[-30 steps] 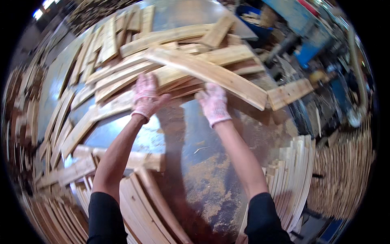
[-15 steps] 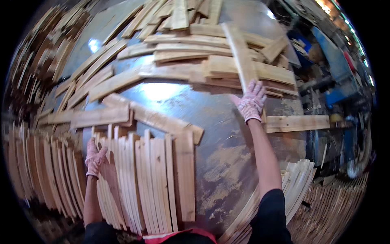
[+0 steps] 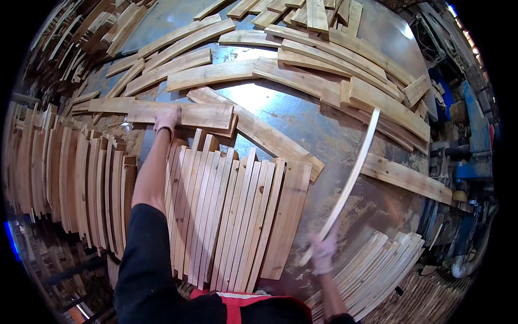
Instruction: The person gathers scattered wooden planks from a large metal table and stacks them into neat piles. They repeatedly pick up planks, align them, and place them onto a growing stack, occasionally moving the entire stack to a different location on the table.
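Observation:
My right hand [image 3: 324, 255], in a pale glove and smeared by motion, grips the near end of a long narrow wooden plank [image 3: 353, 175]. The plank is turned on edge and slants away toward the board pile. Farther off on the left, my gloved left hand [image 3: 167, 119] is closed over a short wooden board [image 3: 208, 116] lying crosswise, its fingers partly hidden. Between my arms a row of boards [image 3: 226, 216] stands packed on edge. One wider board [image 3: 288, 216] lies flat at the row's right end.
Loose boards [image 3: 302, 81] lie heaped across the metal table [image 3: 337, 156]. Stacked boards [image 3: 70, 178] line the left side, and more strips [image 3: 377, 270] stand at lower right. A single board [image 3: 407, 178] reaches toward blue machinery [image 3: 477, 135] on the right.
My right hand has drawn back toward me with the plank, which has turned on edge. My left hand has moved forward from the standing row to the crosswise board. The view has shifted.

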